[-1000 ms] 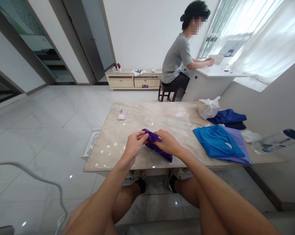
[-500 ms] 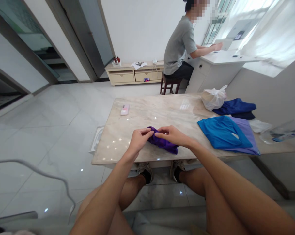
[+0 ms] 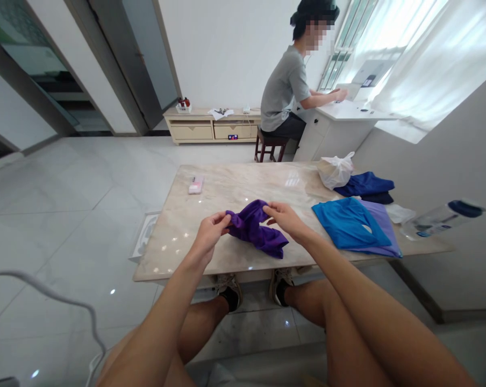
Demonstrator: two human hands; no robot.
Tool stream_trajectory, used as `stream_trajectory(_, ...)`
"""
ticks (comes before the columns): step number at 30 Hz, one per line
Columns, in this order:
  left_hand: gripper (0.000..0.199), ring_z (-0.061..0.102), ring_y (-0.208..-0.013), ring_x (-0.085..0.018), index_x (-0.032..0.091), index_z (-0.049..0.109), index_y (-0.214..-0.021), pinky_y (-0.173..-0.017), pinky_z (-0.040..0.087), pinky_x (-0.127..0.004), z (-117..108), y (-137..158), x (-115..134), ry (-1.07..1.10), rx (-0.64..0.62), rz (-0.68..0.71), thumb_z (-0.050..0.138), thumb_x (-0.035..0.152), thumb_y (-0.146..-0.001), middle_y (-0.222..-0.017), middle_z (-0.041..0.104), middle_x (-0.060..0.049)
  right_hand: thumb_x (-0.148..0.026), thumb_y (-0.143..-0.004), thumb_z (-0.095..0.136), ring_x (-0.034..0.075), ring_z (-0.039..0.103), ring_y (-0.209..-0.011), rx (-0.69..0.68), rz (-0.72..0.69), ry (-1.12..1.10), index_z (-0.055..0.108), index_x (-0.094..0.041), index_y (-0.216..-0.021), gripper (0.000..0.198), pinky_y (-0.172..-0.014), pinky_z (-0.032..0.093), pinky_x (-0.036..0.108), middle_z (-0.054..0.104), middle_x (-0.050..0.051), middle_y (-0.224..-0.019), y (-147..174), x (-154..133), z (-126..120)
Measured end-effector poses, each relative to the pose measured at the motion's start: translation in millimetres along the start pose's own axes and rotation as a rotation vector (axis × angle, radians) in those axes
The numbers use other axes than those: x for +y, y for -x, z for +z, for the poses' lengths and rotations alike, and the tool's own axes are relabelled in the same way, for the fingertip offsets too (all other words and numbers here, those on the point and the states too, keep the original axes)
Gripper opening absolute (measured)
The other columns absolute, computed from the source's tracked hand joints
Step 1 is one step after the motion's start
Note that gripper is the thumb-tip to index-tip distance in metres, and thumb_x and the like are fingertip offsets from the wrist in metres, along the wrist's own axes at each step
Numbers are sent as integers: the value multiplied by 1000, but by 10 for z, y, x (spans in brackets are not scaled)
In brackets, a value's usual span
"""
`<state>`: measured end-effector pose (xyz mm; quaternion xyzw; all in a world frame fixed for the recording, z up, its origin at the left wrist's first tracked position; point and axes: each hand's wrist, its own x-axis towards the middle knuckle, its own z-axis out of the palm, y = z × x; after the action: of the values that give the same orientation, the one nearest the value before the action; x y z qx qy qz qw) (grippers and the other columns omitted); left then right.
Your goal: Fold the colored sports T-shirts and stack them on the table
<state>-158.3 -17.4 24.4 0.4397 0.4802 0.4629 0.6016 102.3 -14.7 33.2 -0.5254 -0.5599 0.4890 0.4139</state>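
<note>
A crumpled piece of purple cloth (image 3: 253,228) is stretched between my hands over the marble-topped table (image 3: 227,183). Its lower right end rests on the tabletop. My left hand (image 3: 211,231) pinches the left edge of the cloth between thumb and fingers. At the upper right edge, my right hand (image 3: 285,217) also pinches the fabric with thumb and forefinger. Right of my hands lies a folded bright blue cloth (image 3: 340,220) on top of a lavender cloth (image 3: 388,231).
A clear plastic bottle (image 3: 436,220) with a dark lid stands at the table's right end. Behind the folded cloths are a white plastic bag (image 3: 335,171) and dark blue fabric (image 3: 364,184). A small pink box (image 3: 196,184) lies far left. Beyond, a person (image 3: 283,91) sits at a white desk.
My hands have moved apart, and the purple cloth is spread wider between them, its upper edge raised. The view has shifted slightly. The seated person's hands have changed position.
</note>
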Motion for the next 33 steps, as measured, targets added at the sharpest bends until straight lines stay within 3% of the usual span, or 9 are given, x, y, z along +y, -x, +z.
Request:
stream_trajectory(5,32,72,-97,-15,24,65,-88,-89,56,-27,-618,-213,276,325,393,414,88,44,-83,-108,81,-1,-45,-93,71,13,74,-87,779,-330,-271,63,-25,-105,25,-77,58,25,76,-1,-96,-119,-73,-766)
stream_trajectory(8,27,73,-97,-12,23,54,-86,-86,55,-23,-821,-210,350,374,524,418,80,26,-90,-121,80,-1,-34,-83,77,12,72,-80,969,-312,-329,64,-24,-104,27,-70,57,22,75,-4,-91,-145,12,-1060)
stream_trajectory(11,25,71,-80,-8,22,52,-89,-72,50,-18,-714,-112,289,367,581,155,75,14,-86,-113,81,-4,-27,-76,78,13,67,-64,914,-74,-299,68,-20,-99,25,-57,52,21,71,-4,-76,-124,141,-1048)
stream_trajectory(14,24,71,-77,-11,21,58,-100,-69,50,-21,-444,-32,188,226,405,16,76,15,-84,-105,82,-7,-20,-76,71,14,67,-60,791,46,-71,74,-16,-98,23,-51,46,20,72,-1,-71,-69,190,-909)
stream_trajectory(18,29,74,-88,-18,19,65,-106,-80,55,-29,-97,-9,19,-121,68,77,80,24,-82,-100,81,-8,-18,-79,65,15,70,-63,577,54,217,79,-14,-98,23,-55,47,20,71,1,-66,8,143,-699)
stream_trajectory(22,37,76,-102,-24,17,70,-111,-94,59,-38,218,42,-283,-295,-214,74,86,31,-81,-108,80,-12,-19,-81,63,14,65,-59,254,45,254,82,-15,-95,24,-53,46,21,72,1,-66,82,46,-352)
stream_trajectory(27,62,73,-116,-31,17,68,-130,-98,59,-40,530,218,-532,-632,-258,118,93,42,-79,-131,74,-16,-28,-83,72,13,65,-58,-143,-22,12,77,-18,-98,19,-56,49,22,71,-2,-66,212,-211,89)
stream_trajectory(30,57,69,-123,-40,17,75,-119,-104,55,-46,589,296,-514,-1139,-234,186,91,55,-80,-124,76,-17,-39,-86,76,14,66,-58,-118,-94,-283,71,-21,-104,26,-61,54,27,72,-2,-70,262,-378,126)
stream_trajectory(33,41,66,-128,-42,15,77,-119,-106,52,-50,542,293,-509,-1511,-199,230,81,46,-92,-126,75,-20,-45,-86,80,13,65,-56,59,-164,-472,67,-23,-103,32,-59,53,27,76,-1,-82,278,-444,-26)
